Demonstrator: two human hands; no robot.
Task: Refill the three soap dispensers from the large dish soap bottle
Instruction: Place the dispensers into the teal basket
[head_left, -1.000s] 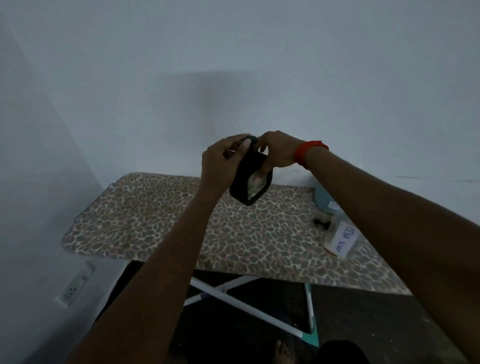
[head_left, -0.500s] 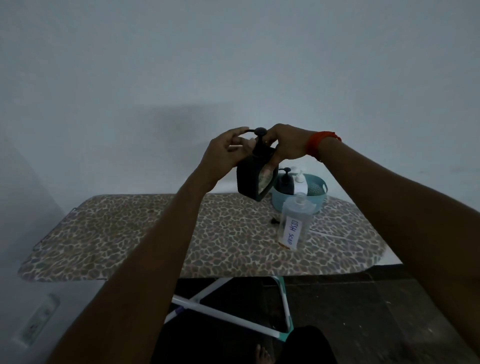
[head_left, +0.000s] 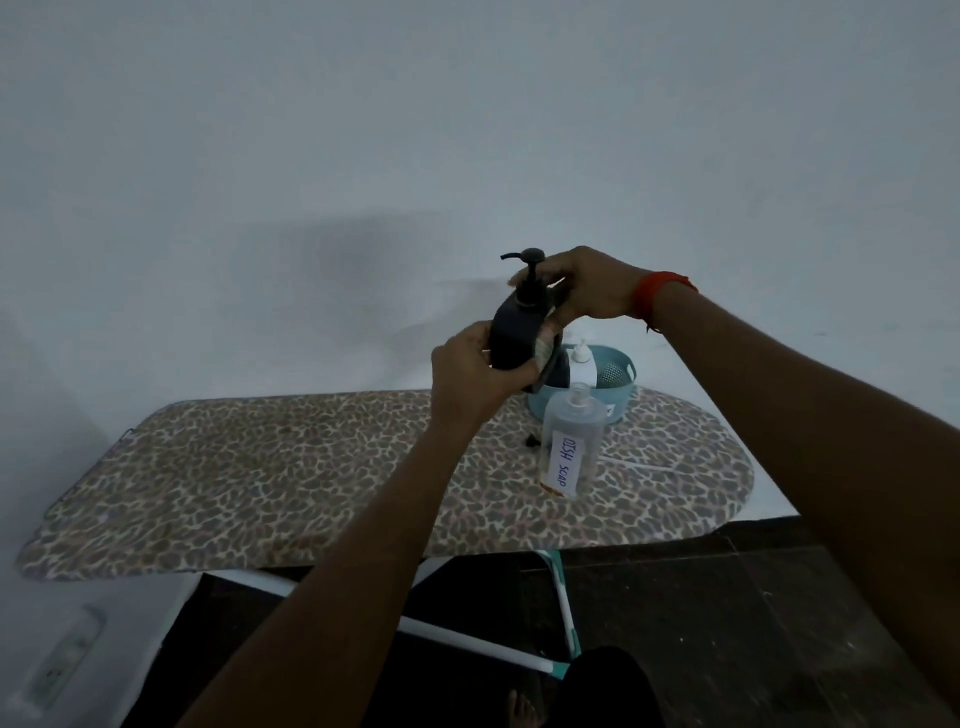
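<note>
The dark soap dispenser (head_left: 517, 332) is held in the air above the ironing board (head_left: 260, 467), tilted so that its pump head (head_left: 531, 258) leans toward 1 o'clock. The pump is still seated in the neck, so this looks like the unscrewing step, with no refilling started on this dispenser.

The likely trouble is the tilt. If the collar comes free while the body leans, the pump's tube could drag soap out onto the board's patterned cover. A loose hold on the smooth body could also let it twist or drop. At 5 o'clock from the dispenser the large dish soap bottle (head_left: 571, 447) stands upright on the board, just beneath the right forearm. A dropped elbow could tip it, and whether it is capped cannot be told. A small black piece (head_left: 531, 440) lies just beside its base.

The left hand (head_left: 467, 376) wraps the dispenser's body from 7 o'clock, fingers curled round it. The right hand (head_left: 589, 283) comes in from 2 o'clock, wrist level, its fingers closed on the collar under the pump.

At 4 o'clock a teal basket (head_left: 623, 396) holds a white dispenser (head_left: 582, 361) and a partly hidden dark shape, perhaps the third.
</note>
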